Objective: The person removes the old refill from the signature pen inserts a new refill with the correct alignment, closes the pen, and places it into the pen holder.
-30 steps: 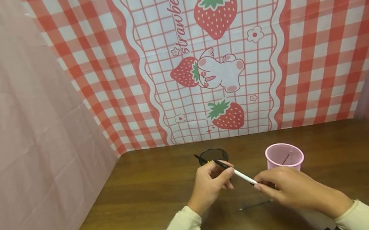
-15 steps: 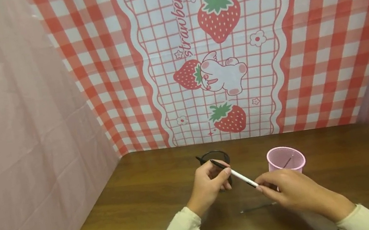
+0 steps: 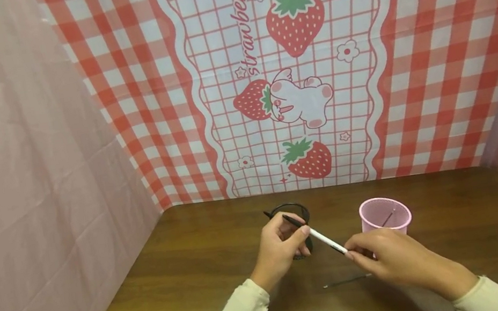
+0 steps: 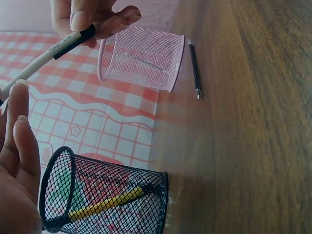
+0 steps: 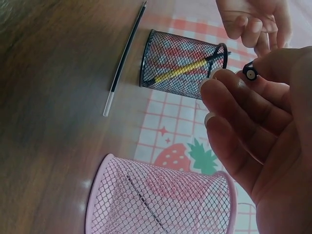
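Observation:
My left hand [image 3: 273, 249] pinches the black end of a white pen [image 3: 325, 239] between thumb and fingers. The pen's other end, with a black clip and push-button end, is pinched by my right hand [image 3: 397, 259]. The pen slants between the hands above the table; its end cap [image 5: 250, 73] faces the right wrist camera. Below lies a thin dark pen refill [image 4: 195, 70], partly hidden by the right hand in the head view. Behind the left hand stands a black mesh pen cup [image 5: 185, 63] holding a yellow-and-black pen [image 4: 105, 206].
A pink mesh pen cup [image 3: 370, 220] stands behind the right hand, with a thin dark rod [image 5: 142, 199] inside. The brown wooden table [image 3: 175, 276] ends at a strawberry-print checked cloth [image 3: 435, 93]; a pale pink curtain [image 3: 38, 183] hangs at the left.
The head view has tilted slightly. My left hand has shifted a little to the left, and both hands keep hold of the pen.

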`<act>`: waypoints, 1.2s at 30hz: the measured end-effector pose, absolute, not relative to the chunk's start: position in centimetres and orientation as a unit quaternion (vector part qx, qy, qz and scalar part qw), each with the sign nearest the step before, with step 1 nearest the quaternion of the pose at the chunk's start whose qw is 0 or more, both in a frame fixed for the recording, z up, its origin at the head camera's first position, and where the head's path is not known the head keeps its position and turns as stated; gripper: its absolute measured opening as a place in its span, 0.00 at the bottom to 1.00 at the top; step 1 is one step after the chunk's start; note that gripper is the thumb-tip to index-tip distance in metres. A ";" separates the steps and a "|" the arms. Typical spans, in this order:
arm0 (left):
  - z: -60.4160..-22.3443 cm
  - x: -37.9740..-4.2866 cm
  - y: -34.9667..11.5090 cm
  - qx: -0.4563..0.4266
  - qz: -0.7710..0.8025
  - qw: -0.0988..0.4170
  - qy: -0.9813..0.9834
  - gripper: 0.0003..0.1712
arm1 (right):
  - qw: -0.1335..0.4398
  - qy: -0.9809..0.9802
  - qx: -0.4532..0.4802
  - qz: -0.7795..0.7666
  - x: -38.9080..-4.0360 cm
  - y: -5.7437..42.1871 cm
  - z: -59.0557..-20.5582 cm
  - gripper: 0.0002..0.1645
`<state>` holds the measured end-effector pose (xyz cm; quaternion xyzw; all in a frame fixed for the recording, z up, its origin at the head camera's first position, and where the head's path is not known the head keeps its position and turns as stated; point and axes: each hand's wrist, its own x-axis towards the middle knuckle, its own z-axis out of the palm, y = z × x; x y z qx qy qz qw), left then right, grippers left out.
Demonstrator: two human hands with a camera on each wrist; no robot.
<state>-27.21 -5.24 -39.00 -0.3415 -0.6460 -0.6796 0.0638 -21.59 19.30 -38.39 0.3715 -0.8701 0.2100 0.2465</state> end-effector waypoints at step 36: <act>-38.7 -27.9 -5.8 -0.311 -0.697 0.100 -0.639 0.08 | 0.241 -0.885 0.343 0.202 -21.2 19.5 -38.1 0.05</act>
